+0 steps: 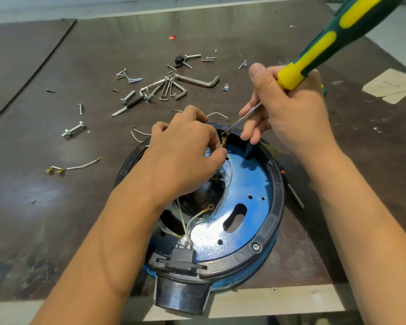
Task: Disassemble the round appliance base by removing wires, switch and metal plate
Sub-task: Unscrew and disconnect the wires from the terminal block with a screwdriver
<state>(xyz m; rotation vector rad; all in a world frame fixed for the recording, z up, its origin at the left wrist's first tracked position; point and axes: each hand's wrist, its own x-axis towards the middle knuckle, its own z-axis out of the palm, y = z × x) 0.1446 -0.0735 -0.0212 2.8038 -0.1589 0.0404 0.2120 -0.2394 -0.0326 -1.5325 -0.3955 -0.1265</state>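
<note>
Tabletop: screwdriver (314,55) tip slanting down-left.

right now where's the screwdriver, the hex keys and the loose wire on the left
screwdriver (314,59), head view, on the green and yellow handle
hex keys (174,86), head view, on the bunch by the ring
loose wire (80,165), head view, on the white middle stretch

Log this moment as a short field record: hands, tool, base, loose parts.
left hand: pinching a brass terminal at the base's far rim
right hand: gripping the screwdriver, tip at the terminal
base: black ring, blue plate inside, white wires still attached
plug socket: at the near rim, wires attached
loose on table: hex keys, bolts, screws, one freed wire
</note>
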